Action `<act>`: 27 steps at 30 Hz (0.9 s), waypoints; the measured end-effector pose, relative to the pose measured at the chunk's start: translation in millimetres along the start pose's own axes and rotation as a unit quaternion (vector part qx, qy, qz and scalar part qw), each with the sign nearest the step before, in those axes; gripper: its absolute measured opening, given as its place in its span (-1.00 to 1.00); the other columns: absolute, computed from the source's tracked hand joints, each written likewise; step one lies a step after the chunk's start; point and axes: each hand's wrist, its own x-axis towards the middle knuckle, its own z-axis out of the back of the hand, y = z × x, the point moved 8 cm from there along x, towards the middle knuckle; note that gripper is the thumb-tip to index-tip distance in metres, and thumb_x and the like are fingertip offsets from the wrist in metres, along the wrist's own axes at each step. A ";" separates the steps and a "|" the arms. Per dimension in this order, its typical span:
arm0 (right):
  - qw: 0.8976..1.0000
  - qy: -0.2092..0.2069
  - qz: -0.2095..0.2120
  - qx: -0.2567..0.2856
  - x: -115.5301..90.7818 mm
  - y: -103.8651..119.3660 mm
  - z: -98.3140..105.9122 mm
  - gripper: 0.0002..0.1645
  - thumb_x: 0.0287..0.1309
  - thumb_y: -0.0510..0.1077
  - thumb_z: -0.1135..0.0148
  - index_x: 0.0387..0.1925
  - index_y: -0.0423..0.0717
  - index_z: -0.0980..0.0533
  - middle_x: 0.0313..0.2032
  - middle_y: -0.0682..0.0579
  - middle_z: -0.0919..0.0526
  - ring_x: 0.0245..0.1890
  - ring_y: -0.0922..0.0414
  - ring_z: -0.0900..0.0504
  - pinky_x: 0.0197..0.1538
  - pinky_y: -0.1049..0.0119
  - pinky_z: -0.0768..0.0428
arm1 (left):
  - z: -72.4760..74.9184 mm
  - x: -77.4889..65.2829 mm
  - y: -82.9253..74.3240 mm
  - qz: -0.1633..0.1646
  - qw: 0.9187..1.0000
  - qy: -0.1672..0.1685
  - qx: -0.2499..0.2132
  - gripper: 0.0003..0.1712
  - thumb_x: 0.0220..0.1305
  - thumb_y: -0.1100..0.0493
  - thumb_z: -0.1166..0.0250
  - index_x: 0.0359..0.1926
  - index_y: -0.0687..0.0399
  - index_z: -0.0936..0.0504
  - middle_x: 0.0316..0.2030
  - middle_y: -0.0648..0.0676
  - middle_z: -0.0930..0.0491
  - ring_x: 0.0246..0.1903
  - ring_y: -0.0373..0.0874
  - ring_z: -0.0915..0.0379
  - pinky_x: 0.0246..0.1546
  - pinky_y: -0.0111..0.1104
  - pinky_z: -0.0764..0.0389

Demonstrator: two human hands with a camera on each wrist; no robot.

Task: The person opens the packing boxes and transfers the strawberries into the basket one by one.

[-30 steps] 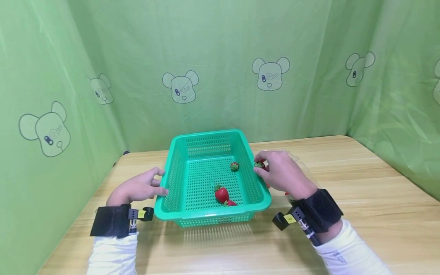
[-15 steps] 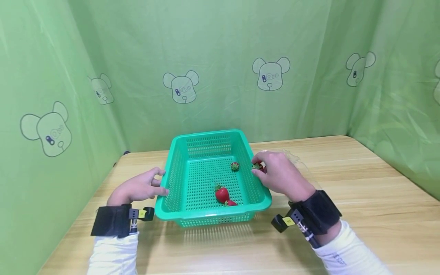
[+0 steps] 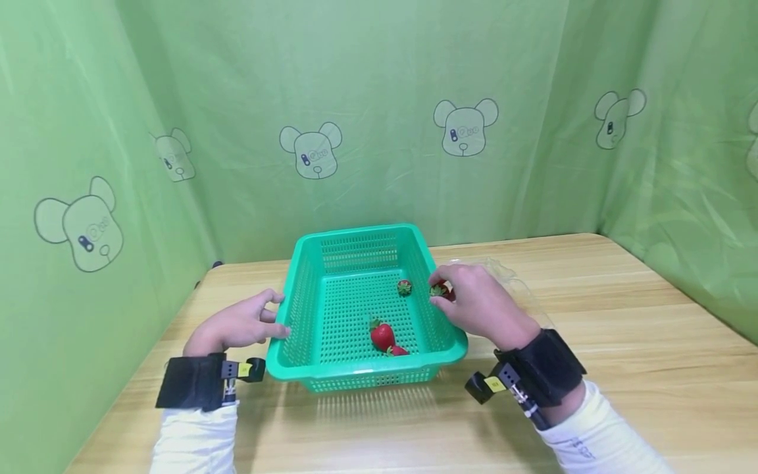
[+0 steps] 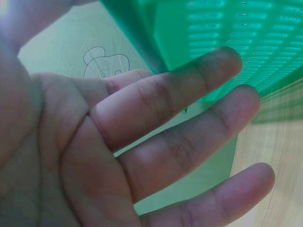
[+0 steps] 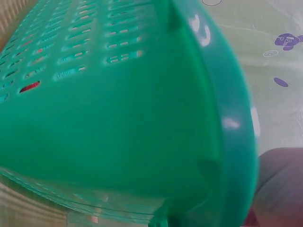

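Note:
In the head view a green plastic basket (image 3: 355, 380) stands on the table. My left hand (image 3: 239, 321) holds its left rim, thumb over the edge; in the left wrist view the other fingers (image 4: 180, 142) extend along the outside. At the right rim my right hand (image 3: 476, 299) pinches a strawberry (image 3: 439, 290) with thumb and fingers, its leafy cap facing the basket. Inside the basket lie one strawberry (image 3: 404, 287) near the right wall, a larger strawberry (image 3: 382, 336), and another strawberry (image 3: 397, 351) partly hidden by the front rim. The right wrist view shows mostly the basket's outer wall (image 5: 118, 142).
A clear plastic container (image 3: 503, 270) sits behind the right hand, mostly covered by it. The wooden table (image 3: 628, 329) extends to the right and front. A green curtain (image 3: 379, 164) printed with bear heads closes off the back and sides.
My right hand has moved slightly left with the strawberry, to the basket's right rim. The left hand, the basket and the strawberries in it have stayed in place.

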 end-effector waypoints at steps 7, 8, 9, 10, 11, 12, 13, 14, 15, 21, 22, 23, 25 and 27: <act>1.000 0.007 0.011 -0.001 -1.1 4.3 -2.1 -0.73 0.03 -0.26 -0.36 -0.18 -0.24 -0.58 -0.27 -0.12 -0.68 -0.41 0.10 -0.58 -0.37 0.20 -0.68 | -0.5 -1.0 -2.3 -0.003 1.000 0.001 -0.004 -0.23 0.20 0.16 -0.28 0.29 0.35 -0.07 0.12 0.46 -0.46 0.03 0.26 -0.47 0.06 0.16 -0.44; 1.000 0.006 0.013 -0.001 -1.3 4.8 -2.2 -0.72 0.03 -0.26 -0.36 -0.17 -0.24 -0.58 -0.26 -0.13 -0.68 -0.41 0.10 -0.58 -0.36 0.20 -0.68 | -0.5 -1.2 -2.4 -0.002 1.000 0.001 -0.003 -0.22 0.20 0.16 -0.28 0.29 0.35 -0.07 0.12 0.46 -0.46 0.03 0.26 -0.47 0.06 0.16 -0.44; 1.000 0.006 0.015 -0.002 -1.4 5.4 -2.4 -0.72 0.03 -0.26 -0.36 -0.17 -0.23 -0.58 -0.25 -0.13 -0.68 -0.40 0.10 -0.58 -0.35 0.19 -0.68 | -0.6 -1.4 -2.5 -0.002 1.000 0.000 -0.002 -0.22 0.20 0.16 -0.28 0.29 0.36 -0.07 0.12 0.46 -0.46 0.03 0.27 -0.46 0.06 0.15 -0.44; 1.000 0.007 0.016 -0.003 -1.5 5.8 -2.8 -0.71 0.04 -0.26 -0.36 -0.16 -0.23 -0.57 -0.24 -0.14 -0.68 -0.39 0.09 -0.58 -0.34 0.18 -0.68 | -0.6 -1.6 -2.5 -0.002 1.000 0.000 -0.001 -0.22 0.20 0.16 -0.28 0.29 0.36 -0.07 0.12 0.46 -0.46 0.03 0.27 -0.47 0.06 0.15 -0.44; 1.000 0.008 0.016 -0.003 -1.5 6.1 -3.3 -0.70 0.04 -0.25 -0.36 -0.14 -0.23 -0.57 -0.23 -0.14 -0.68 -0.38 0.09 -0.59 -0.32 0.17 -0.69 | -0.6 -1.8 -2.5 -0.001 1.000 -0.001 0.000 -0.22 0.20 0.16 -0.28 0.29 0.35 -0.07 0.12 0.47 -0.45 0.03 0.27 -0.46 0.06 0.15 -0.45; 1.000 0.009 0.016 -0.003 -1.6 6.0 -3.8 -0.69 0.05 -0.25 -0.36 -0.13 -0.23 -0.57 -0.21 -0.14 -0.68 -0.36 0.08 -0.60 -0.31 0.16 -0.69 | -0.4 -1.9 -2.4 0.000 1.000 -0.002 0.002 -0.22 0.20 0.16 -0.28 0.29 0.35 -0.07 0.13 0.47 -0.45 0.03 0.27 -0.46 0.06 0.14 -0.45; 1.000 0.010 0.016 -0.002 -1.6 6.0 -4.3 -0.68 0.05 -0.24 -0.36 -0.12 -0.23 -0.56 -0.20 -0.14 -0.68 -0.35 0.08 -0.60 -0.29 0.15 -0.69 | -0.5 -2.1 -2.5 0.001 1.000 -0.002 0.002 -0.22 0.20 0.16 -0.28 0.29 0.35 -0.07 0.13 0.47 -0.44 0.03 0.27 -0.46 0.06 0.14 -0.45; 1.000 0.010 0.016 -0.004 -1.7 6.1 -4.5 -0.67 0.06 -0.23 -0.36 -0.11 -0.22 -0.56 -0.19 -0.14 -0.68 -0.34 0.08 -0.61 -0.28 0.14 -0.70 | -0.4 -2.1 -2.6 0.001 1.000 -0.003 0.003 -0.22 0.20 0.16 -0.28 0.29 0.35 -0.07 0.13 0.48 -0.44 0.03 0.27 -0.46 0.06 0.13 -0.45; 1.000 0.011 0.017 -0.004 -1.8 6.3 -4.7 -0.67 0.06 -0.23 -0.36 -0.10 -0.22 -0.56 -0.18 -0.14 -0.68 -0.33 0.07 -0.61 -0.26 0.13 -0.70 | -0.3 -2.1 -2.7 0.002 1.000 -0.003 0.003 -0.21 0.19 0.16 -0.28 0.29 0.35 -0.07 0.13 0.48 -0.44 0.03 0.27 -0.46 0.06 0.13 -0.46; 0.999 0.007 0.035 -0.011 -1.6 10.5 -5.7 -0.69 0.05 -0.22 -0.37 -0.13 -0.19 -0.58 -0.17 -0.11 -0.69 -0.29 0.08 -0.60 -0.22 0.11 -0.68 | -1.0 -1.5 -2.6 0.001 1.000 -0.002 -0.004 -0.23 0.19 0.18 -0.28 0.28 0.36 -0.07 0.11 0.45 -0.47 0.04 0.25 -0.46 0.05 0.13 -0.46; 0.999 0.007 0.039 -0.012 -1.6 11.4 -6.0 -0.70 0.04 -0.22 -0.37 -0.13 -0.18 -0.59 -0.17 -0.11 -0.69 -0.28 0.07 -0.60 -0.21 0.10 -0.67 | -1.0 -1.5 -2.5 0.001 1.000 -0.002 -0.005 -0.23 0.19 0.18 -0.28 0.28 0.36 -0.07 0.11 0.45 -0.47 0.04 0.25 -0.46 0.05 0.13 -0.46; 0.999 0.006 0.042 -0.013 -1.6 12.3 -6.4 -0.70 0.04 -0.22 -0.38 -0.14 -0.17 -0.59 -0.16 -0.11 -0.69 -0.26 0.06 -0.59 -0.20 0.10 -0.67 | -1.0 -1.4 -2.4 0.001 1.000 -0.001 -0.004 -0.23 0.19 0.18 -0.28 0.28 0.36 -0.07 0.11 0.45 -0.47 0.03 0.25 -0.46 0.06 0.13 -0.45; 0.999 0.007 0.046 -0.015 -1.9 13.9 -7.3 -0.69 0.03 -0.22 -0.39 -0.14 -0.17 -0.59 -0.15 -0.11 -0.69 -0.21 0.03 -0.60 -0.15 0.07 -0.66 | -0.9 -1.6 -2.4 0.001 1.000 -0.001 -0.003 -0.22 0.20 0.17 -0.28 0.29 0.36 -0.07 0.12 0.46 -0.46 0.04 0.26 -0.46 0.06 0.13 -0.45; 0.999 0.007 0.050 -0.016 -2.2 15.3 -8.4 -0.69 0.02 -0.21 -0.39 -0.14 -0.17 -0.59 -0.14 -0.11 -0.69 -0.15 0.01 -0.61 -0.10 0.04 -0.66 | -0.6 -1.8 -2.2 0.001 1.000 -0.002 0.000 -0.22 0.20 0.17 -0.28 0.29 0.36 -0.07 0.12 0.46 -0.45 0.05 0.26 -0.45 0.05 0.12 -0.47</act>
